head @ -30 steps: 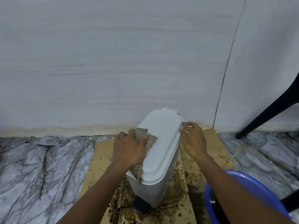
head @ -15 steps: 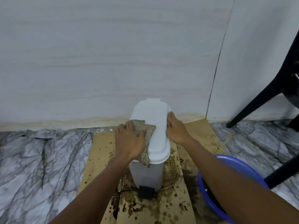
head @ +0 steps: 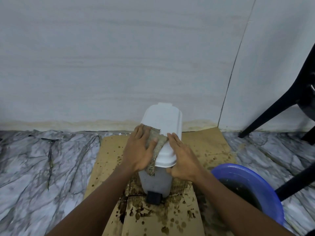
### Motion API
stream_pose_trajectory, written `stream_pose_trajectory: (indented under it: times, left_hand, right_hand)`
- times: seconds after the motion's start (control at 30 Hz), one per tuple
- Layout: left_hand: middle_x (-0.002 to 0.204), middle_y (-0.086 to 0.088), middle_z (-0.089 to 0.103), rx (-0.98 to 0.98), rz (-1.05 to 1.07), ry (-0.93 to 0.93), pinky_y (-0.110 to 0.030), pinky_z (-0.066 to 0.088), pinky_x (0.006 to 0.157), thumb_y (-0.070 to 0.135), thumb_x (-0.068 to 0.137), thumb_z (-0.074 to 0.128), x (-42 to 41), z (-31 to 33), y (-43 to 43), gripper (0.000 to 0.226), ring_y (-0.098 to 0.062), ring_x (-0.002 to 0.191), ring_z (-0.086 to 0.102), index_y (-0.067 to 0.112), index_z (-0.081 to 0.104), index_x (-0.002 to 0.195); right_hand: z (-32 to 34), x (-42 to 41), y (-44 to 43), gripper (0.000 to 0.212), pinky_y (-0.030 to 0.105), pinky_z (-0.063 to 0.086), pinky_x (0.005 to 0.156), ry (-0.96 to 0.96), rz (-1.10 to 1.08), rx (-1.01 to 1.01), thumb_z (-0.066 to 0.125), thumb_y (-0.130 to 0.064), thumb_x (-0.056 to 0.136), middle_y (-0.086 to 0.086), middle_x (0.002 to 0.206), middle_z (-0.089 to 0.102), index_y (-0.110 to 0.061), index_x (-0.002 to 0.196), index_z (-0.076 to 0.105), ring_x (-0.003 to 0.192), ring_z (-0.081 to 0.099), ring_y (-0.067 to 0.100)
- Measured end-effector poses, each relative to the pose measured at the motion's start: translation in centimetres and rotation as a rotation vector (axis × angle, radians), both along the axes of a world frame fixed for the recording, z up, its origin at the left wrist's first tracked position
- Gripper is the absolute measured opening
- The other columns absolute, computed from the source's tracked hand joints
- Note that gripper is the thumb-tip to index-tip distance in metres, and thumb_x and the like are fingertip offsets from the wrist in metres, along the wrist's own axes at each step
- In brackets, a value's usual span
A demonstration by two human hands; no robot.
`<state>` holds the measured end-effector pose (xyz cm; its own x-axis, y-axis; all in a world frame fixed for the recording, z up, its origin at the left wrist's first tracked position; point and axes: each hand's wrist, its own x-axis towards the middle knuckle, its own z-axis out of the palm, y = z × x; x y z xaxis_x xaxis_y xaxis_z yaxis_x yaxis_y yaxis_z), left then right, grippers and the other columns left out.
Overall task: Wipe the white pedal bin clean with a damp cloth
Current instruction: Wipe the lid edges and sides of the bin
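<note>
One coarse speckled cloth under left hand on smooth rounded bin

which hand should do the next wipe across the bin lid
Left, likely. The left hand presses the cloth flat on the lid, so it can sweep across. The right hand holds no cloth and rests on the lid's right edge.

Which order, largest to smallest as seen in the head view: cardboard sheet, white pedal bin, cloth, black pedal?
1. cardboard sheet
2. white pedal bin
3. cloth
4. black pedal
</note>
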<state>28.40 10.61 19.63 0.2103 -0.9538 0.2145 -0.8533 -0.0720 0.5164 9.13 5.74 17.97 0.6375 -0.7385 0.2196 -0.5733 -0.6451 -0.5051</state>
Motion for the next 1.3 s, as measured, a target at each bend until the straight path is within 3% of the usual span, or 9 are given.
stream_pose_trajectory:
  times: [0.13, 0.3, 0.43, 0.53, 0.63, 0.77, 0.93, 1.13, 1.3]
  left_hand:
    - [0.171, 0.004, 0.009, -0.064, 0.002, 0.024, -0.039, 0.004, 0.129, 0.072, 0.096, 0.017, -0.2, -0.1, -0.1, 0.079, -0.011, 0.157, 0.002, 0.029, 0.024, 0.162]
    - [0.172, 0.004, 0.011, -0.236, 0.005, 0.023, -0.045, 0.010, 0.128, 0.067, 0.100, 0.019, -0.8, 0.0, -2.5, 0.073, -0.011, 0.157, 0.002, 0.028, 0.024, 0.162]
    - [0.172, 0.003, -0.006, -0.409, 0.034, 0.006, -0.033, -0.001, 0.127, 0.048, 0.107, 0.033, -1.2, -0.9, -5.3, 0.066, -0.014, 0.158, -0.009, 0.025, 0.010, 0.164]
    - [0.171, -0.002, -0.017, -0.469, 0.052, 0.010, -0.028, -0.009, 0.125, 0.037, 0.107, 0.041, -1.8, -2.8, -7.2, 0.072, -0.024, 0.158, -0.015, 0.018, 0.001, 0.164]
    - [0.170, -0.008, -0.020, -0.496, 0.081, 0.049, -0.026, -0.008, 0.126, 0.032, 0.108, 0.043, -2.3, -4.9, -9.2, 0.075, -0.030, 0.157, -0.016, 0.013, -0.003, 0.163]
    - [0.170, -0.012, -0.015, -0.506, 0.050, -0.110, -0.042, 0.001, 0.129, 0.040, 0.106, 0.036, -2.2, -7.2, -11.4, 0.071, -0.034, 0.158, -0.009, 0.013, 0.002, 0.163]
    - [0.171, -0.014, -0.005, -0.448, 0.134, -0.237, -0.053, 0.002, 0.127, 0.043, 0.105, 0.036, -4.0, -6.2, -14.5, 0.070, -0.034, 0.158, -0.004, 0.014, 0.011, 0.164]
    - [0.172, -0.008, 0.008, -0.359, -0.449, -0.744, -0.051, 0.011, 0.127, 0.046, 0.107, 0.041, -3.7, -10.0, -12.3, 0.067, -0.027, 0.159, 0.003, 0.018, 0.019, 0.163]
    - [0.172, -0.012, 0.004, -0.357, -0.332, -0.672, -0.049, 0.008, 0.127, 0.054, 0.106, 0.027, 1.9, -11.2, -10.2, 0.069, -0.032, 0.158, 0.008, 0.021, 0.010, 0.164]
  right_hand:
    - [2.4, -0.3, -2.1, 0.125, 0.042, 0.046, 0.107, 0.020, -0.029, 0.037, 0.079, -0.031, 0.057, 0.002, 0.165, 0.023, -0.023, 0.160, 0.009, 0.142, 0.041, 0.026]
    - [5.1, 0.0, -6.7, 0.104, 0.042, 0.037, 0.116, -0.026, -0.041, 0.026, 0.084, -0.023, 0.055, 0.007, 0.159, 0.037, -0.018, 0.151, 0.044, 0.148, 0.033, 0.019]
    - [7.4, 0.8, -11.6, 0.085, 0.038, 0.044, 0.111, -0.216, -0.058, 0.137, 0.089, -0.009, 0.055, 0.008, 0.146, 0.055, -0.013, 0.136, 0.062, 0.138, 0.047, 0.016]
    - [7.9, 1.3, -14.5, 0.082, 0.030, 0.044, 0.103, -0.212, -0.014, 0.166, 0.085, -0.020, 0.058, 0.001, 0.147, 0.054, -0.020, 0.136, 0.061, 0.135, 0.048, 0.015]
    - [7.1, 1.7, -17.1, 0.059, 0.029, 0.045, 0.092, -0.308, 0.046, 0.313, 0.079, -0.021, 0.077, -0.006, 0.142, 0.052, -0.026, 0.133, 0.061, 0.127, 0.049, 0.016]
    - [5.6, 2.6, -19.1, 0.036, 0.025, 0.043, 0.094, -0.434, -0.022, 0.266, 0.064, -0.039, 0.096, -0.009, 0.136, 0.052, -0.031, 0.131, 0.058, 0.119, 0.050, 0.011]
    - [4.7, 3.3, -21.4, 0.036, 0.025, 0.048, 0.091, -0.539, -0.041, 0.254, 0.064, -0.045, 0.092, -0.005, 0.129, 0.057, -0.032, 0.125, 0.059, 0.113, 0.056, 0.011]
    - [4.5, 3.1, -22.7, 0.029, 0.011, 0.046, 0.077, -0.603, -0.046, 0.337, 0.067, -0.035, 0.094, -0.003, 0.125, 0.059, -0.029, 0.122, 0.062, 0.102, 0.059, 0.003]
    - [4.3, 3.0, -22.7, 0.031, 0.012, 0.047, 0.075, -0.656, -0.042, 0.368, 0.069, -0.032, 0.092, 0.001, 0.125, 0.060, -0.025, 0.121, 0.062, 0.101, 0.059, 0.007]
